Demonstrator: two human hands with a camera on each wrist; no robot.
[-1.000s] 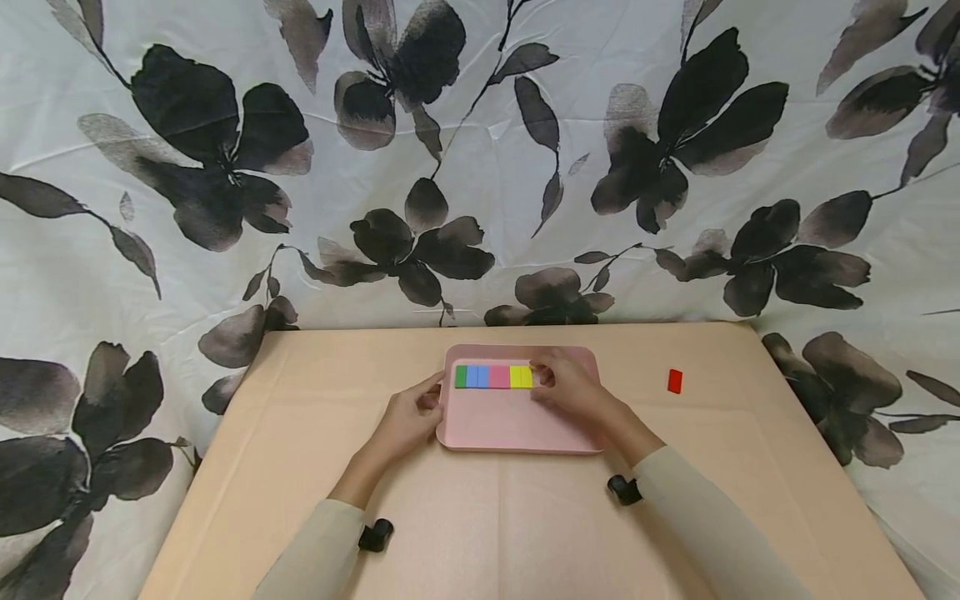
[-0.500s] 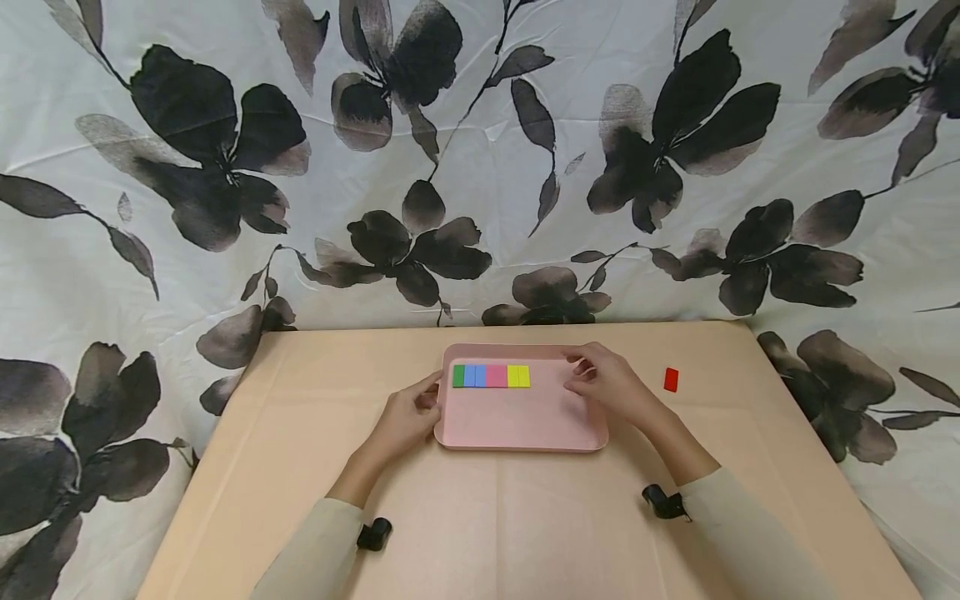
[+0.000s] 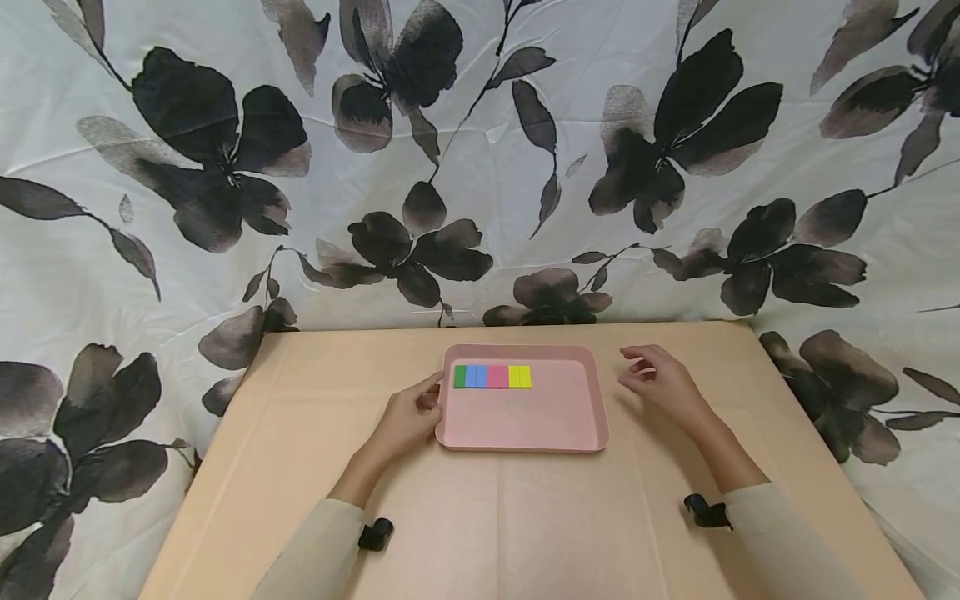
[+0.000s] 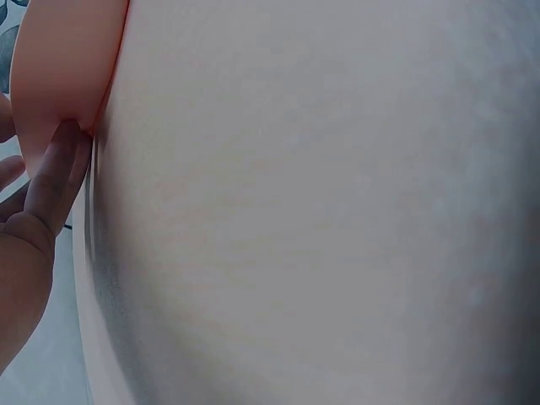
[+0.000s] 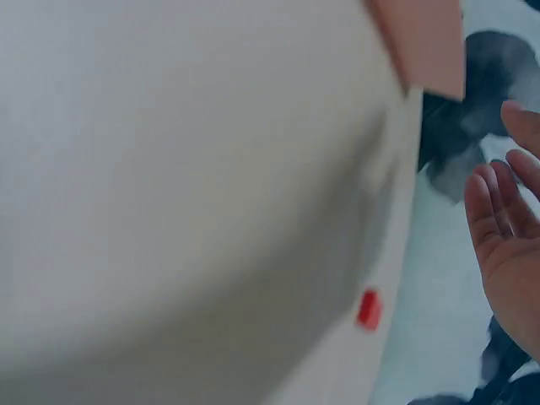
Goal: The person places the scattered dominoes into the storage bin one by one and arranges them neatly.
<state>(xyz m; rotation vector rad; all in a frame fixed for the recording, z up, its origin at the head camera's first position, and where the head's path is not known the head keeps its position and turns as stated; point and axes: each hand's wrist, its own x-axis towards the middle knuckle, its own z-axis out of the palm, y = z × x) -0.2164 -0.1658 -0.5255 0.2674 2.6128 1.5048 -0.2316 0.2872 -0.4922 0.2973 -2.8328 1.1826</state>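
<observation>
My left hand holds the left edge of a pink tray; in the left wrist view a finger presses against the tray's side wall. Along the upper left inside the tray runs a row of small flat tiles: green, blue, pink and yellow. To the right of the tray, my right hand hovers over the table with loosely bent fingers and nothing in them. A red tile lies on the table in the right wrist view; in the head view the hand covers it.
The tray sits near the far edge of a light wooden-coloured table. Behind it hangs a white cloth with dark flower prints. Dark wrist cameras are worn on both arms.
My right hand has left the tile row and moved right, out past the tray's edge to above the red tile. My left hand has stayed at the tray.
</observation>
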